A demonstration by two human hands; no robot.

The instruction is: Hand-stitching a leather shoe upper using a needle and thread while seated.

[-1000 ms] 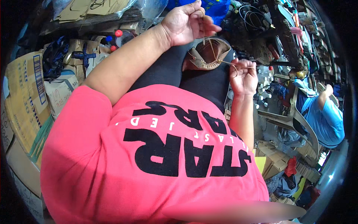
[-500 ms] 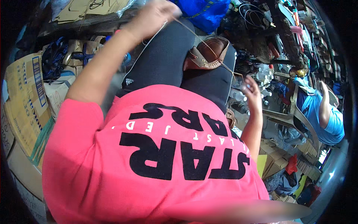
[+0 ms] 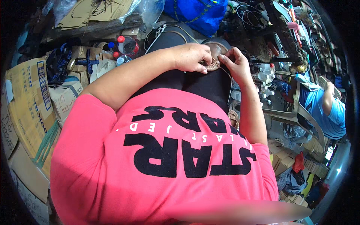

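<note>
The left hand (image 3: 193, 59) curls its grip loosely at the stitched edge of a brown leather shoe (image 3: 216, 48); the right hand (image 3: 237, 64) brings thumb and fingertips close at its other side. Whether either pinches anything, I can't tell. The shoe sits on black-trousered thighs (image 3: 202, 84), near a blue bag (image 3: 200, 17), cardboard cartons (image 3: 28, 97) leftward. Both forearms converge, wrists bent inward.

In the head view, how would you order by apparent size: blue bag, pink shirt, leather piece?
1. Pink shirt; its nearness may enlarge it
2. Blue bag
3. Leather piece, partly hidden by the left hand
</note>
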